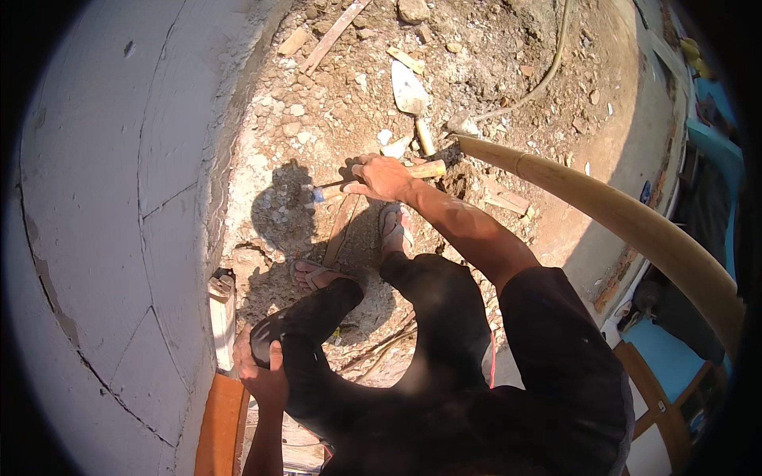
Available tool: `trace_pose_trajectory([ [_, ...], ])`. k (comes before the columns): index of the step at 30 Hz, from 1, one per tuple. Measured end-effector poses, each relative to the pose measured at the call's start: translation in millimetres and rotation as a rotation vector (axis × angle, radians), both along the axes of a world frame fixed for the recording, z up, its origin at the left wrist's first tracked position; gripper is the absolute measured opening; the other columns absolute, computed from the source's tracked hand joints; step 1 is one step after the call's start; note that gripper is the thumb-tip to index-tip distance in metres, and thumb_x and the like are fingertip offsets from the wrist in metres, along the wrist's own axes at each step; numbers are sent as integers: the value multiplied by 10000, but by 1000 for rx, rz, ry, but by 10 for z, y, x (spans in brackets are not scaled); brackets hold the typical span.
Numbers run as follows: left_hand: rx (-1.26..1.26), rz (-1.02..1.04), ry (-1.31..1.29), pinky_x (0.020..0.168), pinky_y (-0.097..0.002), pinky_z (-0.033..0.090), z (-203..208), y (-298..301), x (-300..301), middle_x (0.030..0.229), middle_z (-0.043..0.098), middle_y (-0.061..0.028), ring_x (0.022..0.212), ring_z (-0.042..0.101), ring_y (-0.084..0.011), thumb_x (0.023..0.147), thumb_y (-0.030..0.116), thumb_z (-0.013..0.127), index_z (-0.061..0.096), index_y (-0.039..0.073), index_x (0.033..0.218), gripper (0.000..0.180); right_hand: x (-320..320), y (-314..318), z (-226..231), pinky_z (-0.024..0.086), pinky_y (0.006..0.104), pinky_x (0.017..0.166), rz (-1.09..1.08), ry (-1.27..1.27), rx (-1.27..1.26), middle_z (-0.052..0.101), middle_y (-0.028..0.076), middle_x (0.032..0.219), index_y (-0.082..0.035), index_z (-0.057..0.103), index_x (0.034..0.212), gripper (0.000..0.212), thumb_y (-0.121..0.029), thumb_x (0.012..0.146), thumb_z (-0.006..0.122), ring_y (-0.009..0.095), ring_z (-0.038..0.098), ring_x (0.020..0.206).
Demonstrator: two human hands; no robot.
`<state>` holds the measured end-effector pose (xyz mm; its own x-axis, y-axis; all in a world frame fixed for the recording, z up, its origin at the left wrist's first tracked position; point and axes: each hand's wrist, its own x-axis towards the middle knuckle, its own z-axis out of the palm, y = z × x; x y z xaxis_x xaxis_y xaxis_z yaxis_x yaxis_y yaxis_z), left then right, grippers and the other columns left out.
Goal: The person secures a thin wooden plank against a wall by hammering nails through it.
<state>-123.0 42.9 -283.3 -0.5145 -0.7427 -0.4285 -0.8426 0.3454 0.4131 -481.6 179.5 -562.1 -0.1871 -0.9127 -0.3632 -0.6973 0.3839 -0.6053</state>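
Observation:
My right hand (383, 178) is closed round a short wooden handle (429, 169), low over the rubble by my feet. One pale end sticks out to the right of the fist; a length with a blue tip (319, 195) shows on the left. The hand hides the middle, so the kind of tool cannot be made out. My left hand (262, 377) rests on my bent left knee, thumb raised and fingers over the cloth, holding nothing. Just beyond my right hand lies a trowel (409, 89), its wooden grip toward me. A narrow wooden strip (342, 228) lies between my sandalled feet.
A cracked grey wall (103, 198) runs along the left. A thick bamboo pole (619, 214) slants across the right side. Beyond the trowel are stones, wood scraps (337, 36) and a hose (548, 79). An orange-brown board (222, 424) stands at lower left, by the wall.

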Motion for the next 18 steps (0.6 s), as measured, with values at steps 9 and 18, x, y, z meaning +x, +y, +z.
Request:
trace_pose_trajectory([
  [9, -310, 171, 148, 1109, -472, 354, -740, -185, -98, 1329, 592, -207, 1234, 531, -382, 931, 185, 669, 556, -59, 1331, 483, -2049, -154, -1488, 506, 500, 891, -1105, 517, -138, 624, 203, 1127, -50, 647, 1137, 279, -224, 921, 622, 412, 589, 1090],
  [18, -376, 245, 185, 1070, -448, 414, -1117, -425, -431, 1258, 643, -190, 1196, 582, -363, 895, 127, 712, 637, -13, 1247, 386, -2176, -361, -1310, 534, 502, 737, -974, 349, -298, 682, 247, 863, -18, 632, 962, 193, -204, 916, 657, 434, 681, 802],
])
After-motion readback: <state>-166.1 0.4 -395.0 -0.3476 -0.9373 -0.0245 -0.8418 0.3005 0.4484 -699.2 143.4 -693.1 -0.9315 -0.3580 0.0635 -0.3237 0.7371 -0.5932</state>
